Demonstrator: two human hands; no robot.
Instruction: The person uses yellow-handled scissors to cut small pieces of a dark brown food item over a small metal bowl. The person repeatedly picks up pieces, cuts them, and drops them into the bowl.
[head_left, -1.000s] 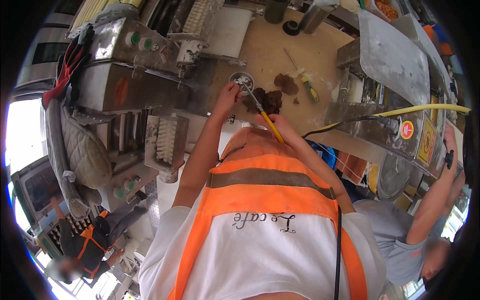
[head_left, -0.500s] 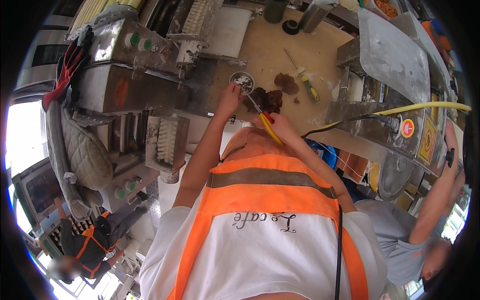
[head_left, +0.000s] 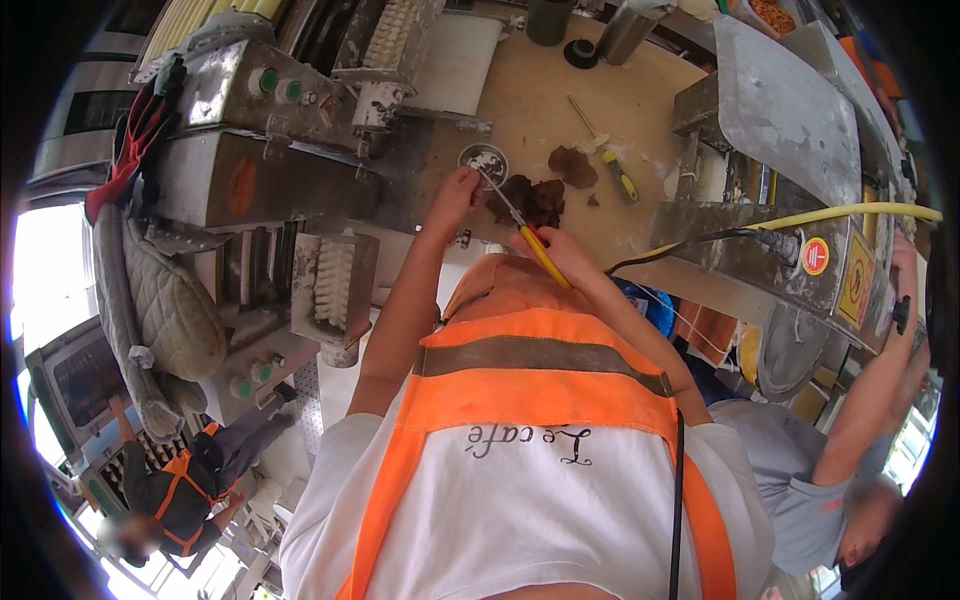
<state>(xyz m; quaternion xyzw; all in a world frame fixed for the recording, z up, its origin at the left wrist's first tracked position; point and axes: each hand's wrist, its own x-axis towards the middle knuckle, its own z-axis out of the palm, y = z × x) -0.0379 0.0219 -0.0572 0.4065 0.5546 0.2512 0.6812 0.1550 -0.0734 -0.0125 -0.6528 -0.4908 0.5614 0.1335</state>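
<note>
Head-worn fisheye, steeply down, close

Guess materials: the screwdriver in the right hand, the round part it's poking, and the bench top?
Screwdriver: yellow glossy handle, likely plastic; thin grey shaft, likely steel. Round part: dull grey, probably metal. Bench top: matte tan, stained, probably wood or board.

1. This is a workshop or small factory floor, not a home.
2. Bare sheet-metal machines [head_left: 250, 170] with round green and orange buttons stand about a worn wooden table [head_left: 530, 110].
3. A machine on the right [head_left: 800, 250] bears round warning stickers and is fed by a yellow hose [head_left: 850, 212] and a black cable.
4. Tools lie on the table: a yellow-handled screwdriver [head_left: 622, 180], dark rags [head_left: 572, 165].
5. People wear orange high-visibility vests [head_left: 520, 400]; quilted padding [head_left: 170, 300] and red gloves [head_left: 135, 130] hang at the left.
</note>
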